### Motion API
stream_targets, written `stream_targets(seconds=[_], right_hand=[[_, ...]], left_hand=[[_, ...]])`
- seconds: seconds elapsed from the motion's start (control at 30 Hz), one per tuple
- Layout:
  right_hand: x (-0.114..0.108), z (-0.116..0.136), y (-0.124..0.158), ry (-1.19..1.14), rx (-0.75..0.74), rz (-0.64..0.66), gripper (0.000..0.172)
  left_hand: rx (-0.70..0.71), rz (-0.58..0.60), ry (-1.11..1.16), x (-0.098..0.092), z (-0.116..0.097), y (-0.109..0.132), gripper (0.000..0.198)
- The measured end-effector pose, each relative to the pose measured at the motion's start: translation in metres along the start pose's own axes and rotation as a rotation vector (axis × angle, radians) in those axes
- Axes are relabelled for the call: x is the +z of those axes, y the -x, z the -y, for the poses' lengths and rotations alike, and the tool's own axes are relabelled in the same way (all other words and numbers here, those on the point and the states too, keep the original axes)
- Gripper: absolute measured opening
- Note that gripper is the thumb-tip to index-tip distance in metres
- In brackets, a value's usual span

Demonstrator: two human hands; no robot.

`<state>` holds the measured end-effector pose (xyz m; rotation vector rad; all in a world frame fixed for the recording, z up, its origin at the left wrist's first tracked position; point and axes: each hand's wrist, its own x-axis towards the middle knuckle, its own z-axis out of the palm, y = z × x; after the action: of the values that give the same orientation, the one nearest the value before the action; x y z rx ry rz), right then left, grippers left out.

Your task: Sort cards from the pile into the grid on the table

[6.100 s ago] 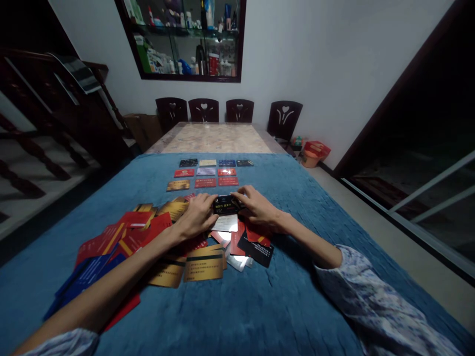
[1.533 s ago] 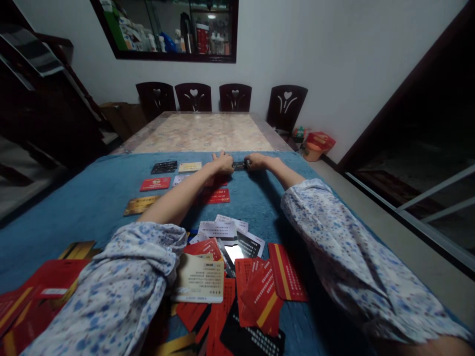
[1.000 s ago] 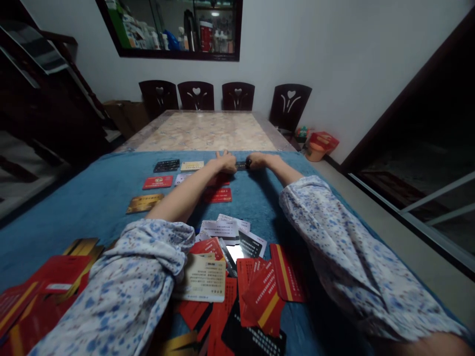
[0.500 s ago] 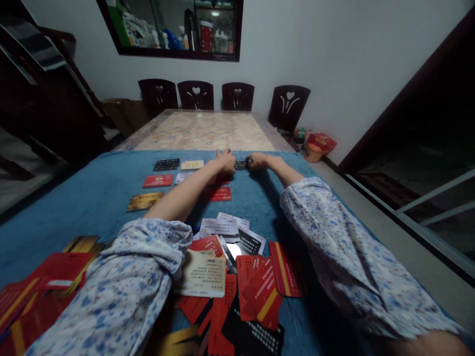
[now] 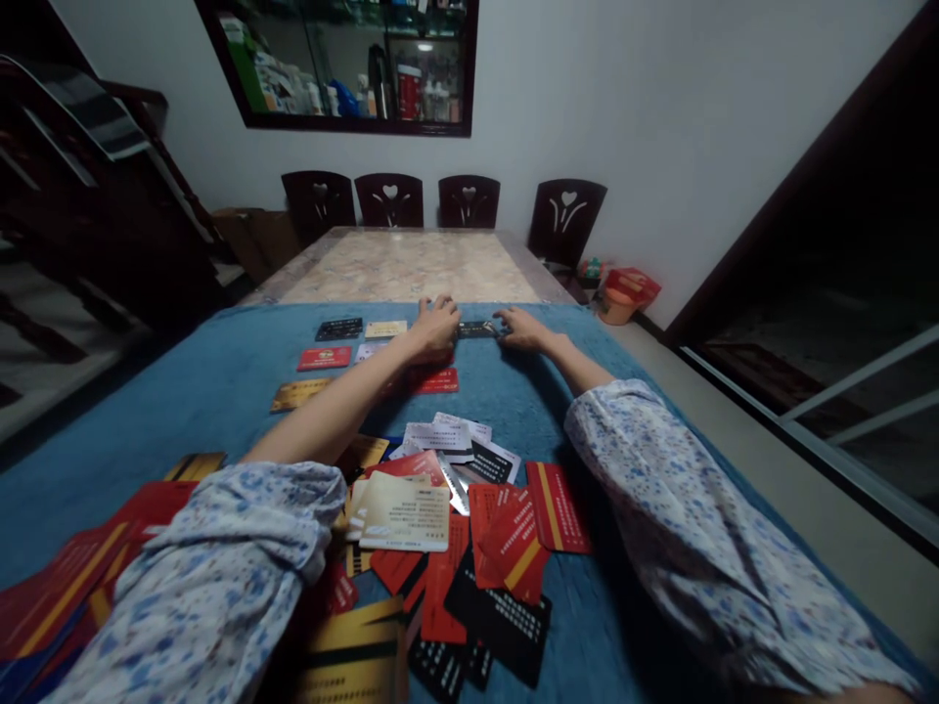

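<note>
Black card [image 5: 477,330] lies flat between our two hands, at the right end of the far row, on the blue cloth [image 5: 528,411] which covers the near part of the tabletop [image 5: 425,264]. Our left hand [image 5: 438,330] has its fingers spread, and we cannot tell whether it touches the card's left edge; our right hand [image 5: 522,330] has a loose grip, fingertips slightly parted just at the other end. To do this well, we should press only lightly, because soft cloth may wrinkle under a push, and take the cream card [image 5: 386,330] as guide for a straight line. Our left forearm [image 5: 323,416] hides part of the nearer rows, so it is better to raise it before drawing back. Also the left sleeve [image 5: 220,557] is close to the heap of cards [image 5: 444,582] and could drag some.
</note>
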<state>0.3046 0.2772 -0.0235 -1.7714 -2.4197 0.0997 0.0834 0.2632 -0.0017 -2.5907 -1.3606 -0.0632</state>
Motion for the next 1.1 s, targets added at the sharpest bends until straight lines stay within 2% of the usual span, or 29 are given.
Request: stream_targets(seconds=[0.23,0.43,0.77,0.87,1.1], right_hand=[[0.001,0.006,0.035,-0.070,-0.064,-0.126,0.040],[-0.005,0.028,0.067,-0.116,-0.141,-0.178,0.027],[-0.011,0.064,0.110,-0.135,-0.240,-0.207,0.023],[-0.011,0.071,0.121,-0.140,-0.267,-0.194,0.023],[-0.006,0.088,0.144,-0.160,-0.355,-0.166,0.021]], left_hand=[[0.005,-0.050,0.012,-0.013,-0.001,0.037,0.049],[-0.005,-0.101,0.043,-0.024,-0.010,0.076,0.049],[-0.030,-0.104,0.076,-0.037,-0.025,0.134,0.042],[-0.050,-0.119,0.087,-0.041,-0.033,0.150,0.049],[-0.016,-0.106,0.156,-0.042,-0.045,0.177,0.041]])
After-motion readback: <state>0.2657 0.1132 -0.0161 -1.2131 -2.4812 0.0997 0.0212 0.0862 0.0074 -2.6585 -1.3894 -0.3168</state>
